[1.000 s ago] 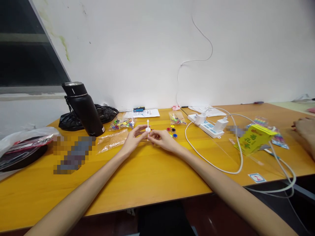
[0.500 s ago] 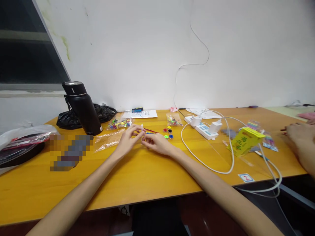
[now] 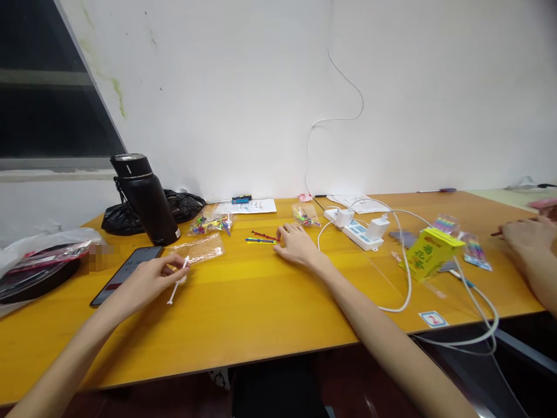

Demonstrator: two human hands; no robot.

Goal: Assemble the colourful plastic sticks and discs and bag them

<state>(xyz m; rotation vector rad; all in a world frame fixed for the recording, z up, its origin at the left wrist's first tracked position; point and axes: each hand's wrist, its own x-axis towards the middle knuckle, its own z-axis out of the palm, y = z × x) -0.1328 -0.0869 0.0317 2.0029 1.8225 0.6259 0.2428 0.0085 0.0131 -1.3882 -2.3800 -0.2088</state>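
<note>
Low over the left part of the table, my left hand (image 3: 159, 276) pinches a white arrow-tipped plastic stick (image 3: 176, 288), which slants down towards the table. A small white disc shows partly beside the fingers. My right hand (image 3: 297, 246) is lowered at the table's middle, thumb and forefinger apart around the right ends of thin plastic sticks. These are a red stick (image 3: 262, 235), a blue stick (image 3: 257, 240) and a yellow-green one beside it, all lying on the table. The small coloured discs seen earlier are hidden behind my right hand.
Beyond my left hand lie a phone (image 3: 126, 275), a clear plastic sleeve (image 3: 204, 248) and a black bottle (image 3: 145, 200). Bags of coloured parts (image 3: 211, 222) lie farther back. To the right are a power strip (image 3: 359, 229), looping white cables, a yellow box (image 3: 430, 253) and another person's hand (image 3: 526, 235).
My hands were together around the white stick. My left hand has carried it left and nearer me, while my right hand has moved right to the coloured sticks, covering the discs.
</note>
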